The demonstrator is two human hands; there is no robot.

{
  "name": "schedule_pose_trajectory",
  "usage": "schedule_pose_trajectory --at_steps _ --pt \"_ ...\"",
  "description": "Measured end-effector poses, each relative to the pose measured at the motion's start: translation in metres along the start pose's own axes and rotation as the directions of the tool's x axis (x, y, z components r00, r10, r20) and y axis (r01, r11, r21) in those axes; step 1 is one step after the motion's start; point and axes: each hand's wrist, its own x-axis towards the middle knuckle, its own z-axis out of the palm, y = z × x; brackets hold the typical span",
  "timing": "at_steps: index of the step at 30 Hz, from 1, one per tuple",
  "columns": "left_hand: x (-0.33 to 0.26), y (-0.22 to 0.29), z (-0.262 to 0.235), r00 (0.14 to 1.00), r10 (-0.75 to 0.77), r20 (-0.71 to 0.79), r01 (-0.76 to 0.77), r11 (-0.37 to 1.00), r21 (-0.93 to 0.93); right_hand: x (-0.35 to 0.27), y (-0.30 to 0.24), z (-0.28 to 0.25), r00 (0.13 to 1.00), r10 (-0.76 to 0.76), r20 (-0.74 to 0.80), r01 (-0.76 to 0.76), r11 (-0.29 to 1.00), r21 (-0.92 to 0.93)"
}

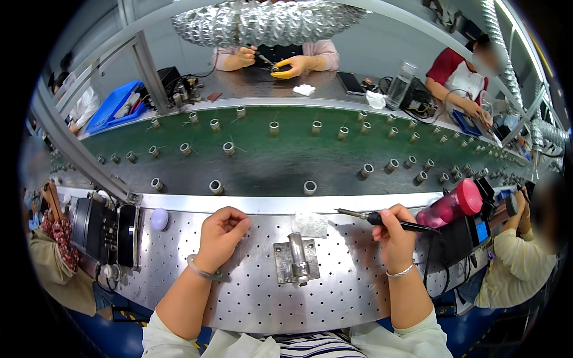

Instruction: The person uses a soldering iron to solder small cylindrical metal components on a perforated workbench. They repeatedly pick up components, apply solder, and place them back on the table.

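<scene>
I note a perforated metal bench (352, 271), pale and reflective, with a green conveyor belt (268, 164) running left to right beyond it, carrying scattered small metal cylinders (310, 188). A foil duct (268, 25) hangs over the far side, where a co-worker (325, 53) sits. My right hand (397, 232) has its fingers closed around a black soldering iron (375, 218), tip pointing left above the bench's far part. My left hand (221, 235) has its fingers curled; I cannot tell whether they grip anything. Between the hands lies a metal fixture (282, 265), with a white pad (313, 225) just beyond. A red-lidded jar (449, 206) and a soldering station (453, 243) crowd the right side; a lilac ball (159, 219) and a black box (128, 235) occupy the left.
</scene>
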Motion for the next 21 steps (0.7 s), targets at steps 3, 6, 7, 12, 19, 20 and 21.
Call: schedule_pose_trajectory --at_steps 3,6,7,12,19,20,21 --pt "0.0006 -0.0008 0.0007 1.0 0.024 0.004 -0.024 0.999 0.044 0.0003 0.0016 -0.0021 1.0 -0.027 0.011 0.027 1.0 0.002" --pt "-0.0008 0.0023 -0.0004 1.0 0.02 0.016 -0.021 0.999 0.031 -0.0021 0.0039 0.0008 0.999 -0.033 0.013 0.033 0.999 0.007" --pt "-0.0009 0.0044 -0.0004 1.0 0.026 0.018 -0.026 0.999 0.02 -0.0012 0.0041 0.0016 0.999 -0.035 0.028 0.034 0.999 0.008" --pt "0.0014 -0.0007 -0.0004 0.998 0.058 0.021 -0.059 0.997 0.05 -0.0027 0.0023 0.0001 0.998 -0.057 0.03 0.057 0.998 0.008" --pt "0.0014 -0.001 -0.0003 0.999 0.021 0.037 -0.025 0.996 0.086 -0.001 0.0034 0.0011 1.0 -0.008 0.024 0.009 1.0 -0.022" --pt "0.0018 -0.0024 -0.0013 0.999 0.032 0.037 -0.035 0.994 0.101 -0.0002 0.0025 0.0009 1.0 -0.002 0.027 0.003 1.0 -0.021" --pt "0.0034 -0.0038 0.0 0.998 0.054 0.036 -0.057 0.996 0.066 0.0008 0.0017 0.0008 0.999 0.005 0.032 -0.004 1.0 -0.021"
